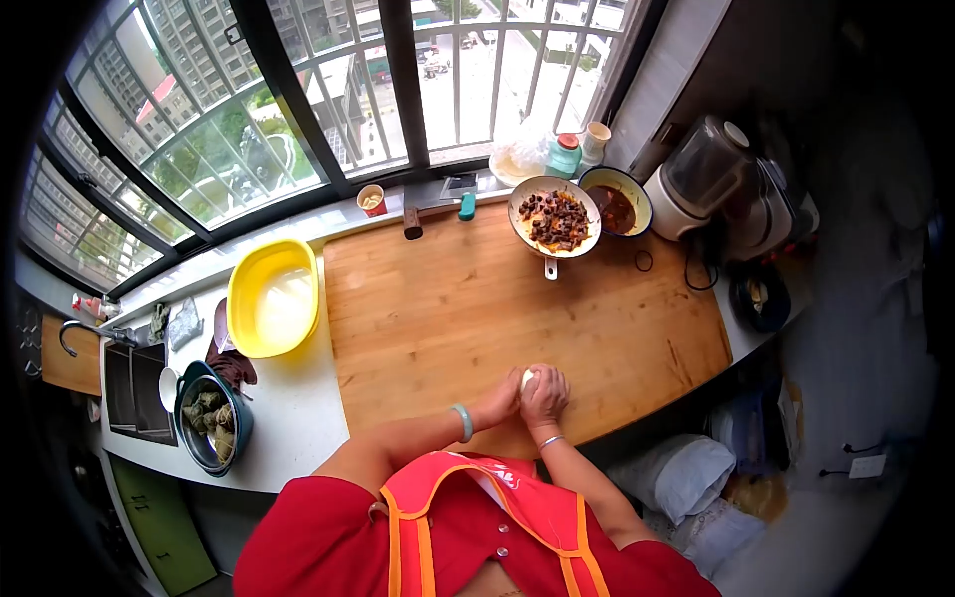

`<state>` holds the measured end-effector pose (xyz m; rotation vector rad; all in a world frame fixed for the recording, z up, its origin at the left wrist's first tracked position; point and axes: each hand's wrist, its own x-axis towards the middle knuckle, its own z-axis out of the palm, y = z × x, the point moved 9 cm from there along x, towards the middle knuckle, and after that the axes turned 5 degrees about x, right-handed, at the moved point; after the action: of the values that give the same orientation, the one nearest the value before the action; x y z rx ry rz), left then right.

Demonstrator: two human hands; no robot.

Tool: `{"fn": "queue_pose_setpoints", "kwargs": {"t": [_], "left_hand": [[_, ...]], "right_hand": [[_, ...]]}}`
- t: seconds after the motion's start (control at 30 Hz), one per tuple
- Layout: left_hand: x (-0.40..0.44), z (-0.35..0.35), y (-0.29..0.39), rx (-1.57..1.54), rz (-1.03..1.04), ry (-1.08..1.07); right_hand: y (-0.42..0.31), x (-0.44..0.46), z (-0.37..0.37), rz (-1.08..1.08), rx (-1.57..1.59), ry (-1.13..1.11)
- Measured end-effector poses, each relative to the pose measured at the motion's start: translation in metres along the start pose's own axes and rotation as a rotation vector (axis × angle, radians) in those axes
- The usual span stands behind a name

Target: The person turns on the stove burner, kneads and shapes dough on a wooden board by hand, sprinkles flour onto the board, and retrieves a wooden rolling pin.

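Both hands meet low over the front part of a wooden board [438,318]. Between them shows a small white lump [527,378] that looks like dough. My left hand [495,402], below a pale green bangle, closes on the lump from the left. My right hand [545,396] curls over it from the right, with a thin silver bangle at the wrist. Most of the lump is hidden by the fingers. Toward the back of the board stands a white handled pan [551,261] of dark chunks, beside a bowl [649,211] of brown sauce.
A yellow basin [239,308] and a blue basin [239,453] holding leaf-wrapped bundles stand left, near the sink [139,388]. Along the window are a paper cup [371,201] and a teal-handled tool [438,211]. A blender [701,174] stands at back right.
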<state>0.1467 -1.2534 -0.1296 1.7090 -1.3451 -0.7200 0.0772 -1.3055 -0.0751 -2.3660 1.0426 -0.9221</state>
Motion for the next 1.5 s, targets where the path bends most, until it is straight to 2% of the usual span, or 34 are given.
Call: {"fn": "queue_pose_setpoints", "kwargs": {"t": [0.03, 0.07, 0.13, 0.17, 0.23, 0.4, 0.43, 0.47, 0.5, 0.53, 0.6, 0.67, 0.73, 0.8, 0.83, 0.87, 0.9, 0.93, 0.97, 1.0, 1.07, 1.1, 1.17, 1.2, 1.27, 1.3, 1.33, 1.4, 1.5], "left_hand": [[0.007, -0.003, 0.001, 0.032, -0.090, -0.049], [0.013, -0.002, -0.003, 0.031, -0.096, -0.053], [0.029, -0.006, 0.007, 0.164, 0.041, 0.033], [0.039, -0.010, 0.004, 0.169, 0.032, 0.056], [0.052, -0.006, 0.008, 0.243, 0.052, -0.070], [0.089, -0.009, 0.012, 0.258, 0.037, -0.089], [0.097, -0.003, 0.008, 0.217, -0.025, -0.173], [0.101, 0.005, 0.005, 0.175, -0.085, -0.255], [0.108, 0.009, 0.001, 0.181, -0.084, -0.238], [0.116, 0.015, -0.006, 0.215, -0.049, -0.237], [0.129, 0.024, -0.016, 0.258, -0.017, -0.219], [0.135, 0.037, -0.021, 0.298, -0.056, -0.388], [0.135, 0.029, 0.001, 0.443, -0.077, -0.418], [0.126, 0.040, 0.016, 0.775, 0.113, -0.427], [0.110, 0.032, 0.050, 0.946, 0.249, -0.377], [0.088, 0.032, 0.084, 1.106, 0.379, -0.313], [0.083, 0.046, 0.071, 1.026, 0.372, -0.102], [0.055, 0.047, 0.099, 1.091, 0.558, -0.130], [0.049, 0.050, 0.100, 0.933, 0.408, -0.286], [0.043, 0.052, 0.099, 0.875, 0.521, -0.272], [0.044, 0.018, 0.104, 0.513, 0.294, -0.314], [0.042, 0.015, 0.093, 0.516, 0.302, -0.313], [0.032, 0.010, 0.062, 0.215, 0.225, -0.174], [0.023, 0.010, 0.060, 0.211, 0.226, -0.173], [0.013, 0.004, 0.047, 0.144, 0.071, -0.149], [0.012, -0.001, 0.047, 0.125, 0.107, -0.039], [0.015, 0.000, 0.039, 0.125, 0.101, -0.040], [0.023, 0.007, 0.025, 0.113, -0.039, -0.086], [0.049, 0.024, 0.010, 0.226, 0.050, -0.057]], "right_hand": [[0.006, 0.007, 0.004, -0.003, 0.010, -0.012], [0.010, 0.014, 0.009, -0.010, 0.021, -0.027], [0.018, 0.026, 0.011, -0.017, 0.035, -0.029], [0.027, 0.031, 0.015, -0.005, 0.045, -0.027], [0.028, 0.044, 0.021, -0.010, 0.077, -0.041], [0.072, 0.060, 0.029, 0.351, 0.152, -0.091], [0.075, 0.063, 0.030, 0.340, 0.156, -0.094], [0.085, 0.064, 0.031, 0.421, 0.149, -0.087], [0.094, 0.065, 0.032, 0.499, 0.145, -0.078], [0.093, 0.071, 0.033, 0.480, 0.153, -0.079], [0.103, 0.069, 0.029, 0.612, 0.240, -0.009], [0.106, 0.073, 0.031, 0.633, 0.292, -0.028], [0.128, 0.066, 0.031, 0.673, 0.328, 0.003], [0.135, 0.068, 0.063, 0.561, 0.887, -0.167], [0.132, 0.061, 0.054, 0.741, 1.022, -0.193], [0.122, 0.062, 0.038, 0.721, 1.020, -0.170], [0.112, 0.061, 0.021, 0.630, 0.921, -0.151], [0.106, 0.057, 0.008, 0.545, 0.819, -0.135], [0.099, 0.049, 0.001, 0.416, 0.703, -0.187], [0.097, 0.035, 0.000, 0.494, 0.708, -0.201], [0.078, 0.014, -0.008, 0.286, 0.418, -0.196], [0.066, 0.009, -0.010, 0.283, 0.417, -0.188], [0.039, -0.003, -0.027, 0.245, 0.227, -0.097], [0.036, -0.012, -0.024, 0.244, 0.223, -0.098], [0.013, -0.014, -0.030, -0.002, 0.099, 0.065], [0.011, -0.010, -0.027, -0.002, 0.102, 0.061], [0.009, -0.006, -0.026, -0.002, 0.071, 0.070], [0.016, 0.002, -0.018, 0.010, 0.043, 0.071], [0.048, 0.025, -0.002, 0.110, -0.001, 0.048]]}}
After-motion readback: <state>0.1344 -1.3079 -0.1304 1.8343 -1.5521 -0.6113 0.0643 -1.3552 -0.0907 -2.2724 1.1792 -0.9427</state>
